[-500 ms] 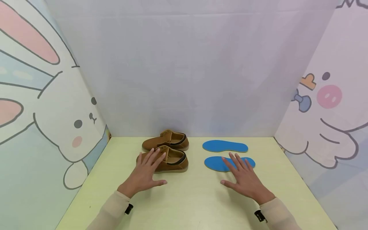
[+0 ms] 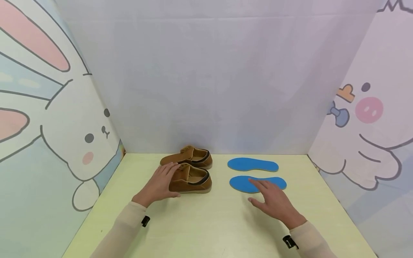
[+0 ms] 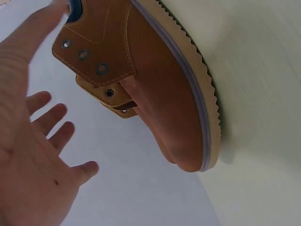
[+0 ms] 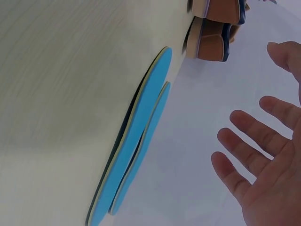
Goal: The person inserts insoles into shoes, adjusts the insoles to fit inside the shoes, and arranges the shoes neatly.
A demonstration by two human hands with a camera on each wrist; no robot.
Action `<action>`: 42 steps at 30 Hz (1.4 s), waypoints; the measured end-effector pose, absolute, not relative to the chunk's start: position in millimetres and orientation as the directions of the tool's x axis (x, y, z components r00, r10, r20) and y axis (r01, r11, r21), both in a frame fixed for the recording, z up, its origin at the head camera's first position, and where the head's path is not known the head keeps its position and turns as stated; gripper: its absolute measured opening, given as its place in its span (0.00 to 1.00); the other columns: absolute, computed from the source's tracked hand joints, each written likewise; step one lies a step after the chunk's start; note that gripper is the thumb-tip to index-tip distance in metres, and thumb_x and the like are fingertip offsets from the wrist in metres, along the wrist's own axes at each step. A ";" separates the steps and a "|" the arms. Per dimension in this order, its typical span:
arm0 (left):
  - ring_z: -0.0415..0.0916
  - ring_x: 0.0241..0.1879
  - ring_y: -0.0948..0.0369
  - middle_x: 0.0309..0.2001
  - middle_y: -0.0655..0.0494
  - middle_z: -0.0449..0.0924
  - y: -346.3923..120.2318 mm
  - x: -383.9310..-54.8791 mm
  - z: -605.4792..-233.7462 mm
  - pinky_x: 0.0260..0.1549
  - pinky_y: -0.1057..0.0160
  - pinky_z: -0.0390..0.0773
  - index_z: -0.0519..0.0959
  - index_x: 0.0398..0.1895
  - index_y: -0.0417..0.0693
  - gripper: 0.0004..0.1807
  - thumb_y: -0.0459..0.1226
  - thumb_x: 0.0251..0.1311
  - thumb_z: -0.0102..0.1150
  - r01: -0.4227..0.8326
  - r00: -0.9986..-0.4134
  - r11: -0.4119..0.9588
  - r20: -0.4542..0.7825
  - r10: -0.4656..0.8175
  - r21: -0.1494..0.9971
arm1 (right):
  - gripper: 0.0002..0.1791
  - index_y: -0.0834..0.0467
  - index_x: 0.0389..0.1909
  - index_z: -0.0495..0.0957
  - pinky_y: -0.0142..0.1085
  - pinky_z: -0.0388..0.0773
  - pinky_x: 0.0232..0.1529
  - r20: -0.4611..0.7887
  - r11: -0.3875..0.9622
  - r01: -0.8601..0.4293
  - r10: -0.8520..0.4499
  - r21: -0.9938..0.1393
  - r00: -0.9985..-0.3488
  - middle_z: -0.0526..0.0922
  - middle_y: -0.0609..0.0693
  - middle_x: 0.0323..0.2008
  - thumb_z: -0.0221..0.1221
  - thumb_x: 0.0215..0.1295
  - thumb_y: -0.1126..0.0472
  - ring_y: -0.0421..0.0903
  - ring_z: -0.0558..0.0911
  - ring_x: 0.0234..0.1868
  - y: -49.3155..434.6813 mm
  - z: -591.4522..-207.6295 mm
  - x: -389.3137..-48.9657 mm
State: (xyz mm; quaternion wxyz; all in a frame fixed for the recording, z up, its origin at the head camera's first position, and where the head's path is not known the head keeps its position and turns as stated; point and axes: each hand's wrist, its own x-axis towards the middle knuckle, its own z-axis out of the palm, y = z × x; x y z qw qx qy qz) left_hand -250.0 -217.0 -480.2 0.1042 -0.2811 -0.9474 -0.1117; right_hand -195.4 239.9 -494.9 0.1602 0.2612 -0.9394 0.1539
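Observation:
Two brown lace-less shoes lie side by side at the left, toes to the left: a near shoe (image 2: 190,182) and a far shoe (image 2: 180,157). My left hand (image 2: 158,186) hovers over the toe of the near shoe, hiding part of it; the left wrist view shows the palm apart from the shoe (image 3: 160,89), fingers spread and slightly bent. Two blue insoles lie flat at the right, a near insole (image 2: 240,183) and a far insole (image 2: 253,164). Above the near insole is my right hand (image 2: 274,200), fingers relaxed and holding nothing.
A pale yellow table (image 2: 213,222) bears everything. A plain light wall (image 2: 206,89) stands right behind the shoes and insoles. Side walls with a cartoon rabbit (image 2: 71,125) and a cartoon pig-nosed figure (image 2: 380,143) border it left and right.
My left hand has turned a little, its fingers drawn closer together over the near shoe's toe. The right hand's fingers have bent down slightly. Shoes and insoles have stayed put.

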 end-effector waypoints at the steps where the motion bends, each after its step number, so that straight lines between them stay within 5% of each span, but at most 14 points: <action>1: 0.55 0.73 0.42 0.74 0.40 0.59 -217.5 -252.9 -482.0 0.70 0.35 0.53 0.57 0.78 0.41 0.64 0.58 0.41 0.82 0.550 -0.827 0.819 0.241 0.507 0.166 | 0.39 0.52 0.72 0.71 0.58 0.78 0.52 0.391 0.813 -0.545 -0.443 -0.205 -0.807 0.81 0.54 0.58 0.69 0.63 0.44 0.58 0.80 0.57 239.4 -494.9 -195.6; 19: 0.61 0.72 0.42 0.74 0.39 0.61 -227.8 -288.5 -502.4 0.70 0.34 0.52 0.51 0.79 0.40 0.67 0.57 0.42 0.81 0.439 -0.893 0.830 0.062 0.446 0.343 | 0.36 0.52 0.70 0.73 0.53 0.81 0.50 0.346 0.815 -0.538 -0.451 -0.217 -0.823 0.81 0.52 0.57 0.70 0.63 0.46 0.55 0.81 0.56 233.5 -501.5 -190.6; 26: 0.73 0.62 0.47 0.68 0.41 0.68 -227.5 -298.6 -505.5 0.57 0.46 0.75 0.51 0.74 0.47 0.64 0.53 0.40 0.85 0.364 -0.900 0.804 -0.043 0.433 0.470 | 0.36 0.53 0.70 0.74 0.54 0.80 0.51 0.335 0.817 -0.528 -0.442 -0.233 -0.832 0.81 0.52 0.57 0.70 0.63 0.46 0.55 0.81 0.56 233.0 -506.4 -189.7; 42: 0.75 0.58 0.52 0.61 0.48 0.73 -193.4 -291.0 -506.1 0.54 0.48 0.77 0.54 0.74 0.53 0.63 0.48 0.36 0.88 0.503 -0.824 0.693 0.043 0.566 0.517 | 0.15 0.53 0.49 0.87 0.47 0.83 0.45 0.465 0.784 -0.565 -0.412 -0.257 -0.784 0.87 0.45 0.44 0.71 0.62 0.57 0.47 0.85 0.46 228.2 -504.2 -195.0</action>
